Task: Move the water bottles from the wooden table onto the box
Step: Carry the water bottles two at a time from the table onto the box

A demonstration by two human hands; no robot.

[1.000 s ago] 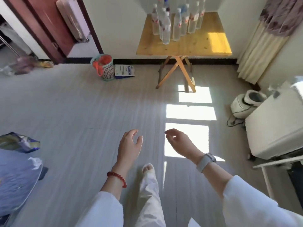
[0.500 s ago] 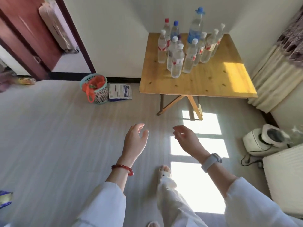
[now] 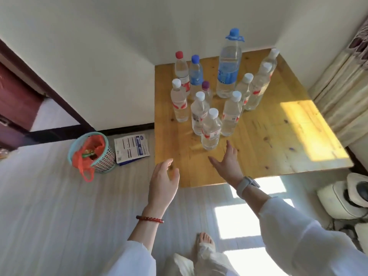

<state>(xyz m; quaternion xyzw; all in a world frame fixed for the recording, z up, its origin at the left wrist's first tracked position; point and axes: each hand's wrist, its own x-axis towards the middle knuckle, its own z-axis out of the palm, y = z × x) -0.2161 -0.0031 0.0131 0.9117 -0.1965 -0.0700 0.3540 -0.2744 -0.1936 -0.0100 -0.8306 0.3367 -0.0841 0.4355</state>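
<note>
Both hands are spread and empty, the right hand (image 3: 229, 162) just short of the nearest water bottle (image 3: 211, 129) clustered upright with others on the wooden table (image 3: 278, 136), the left hand (image 3: 162, 182) ready beside it, presumably to grab one each

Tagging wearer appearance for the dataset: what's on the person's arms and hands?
Both arms are in loose white sleeves, pushed back from the wrists. The left hand is bare, with a dark red bead bracelet at the wrist. The right hand is bare, with a grey-banded watch at the wrist. No gloves, no rings visible.
</note>
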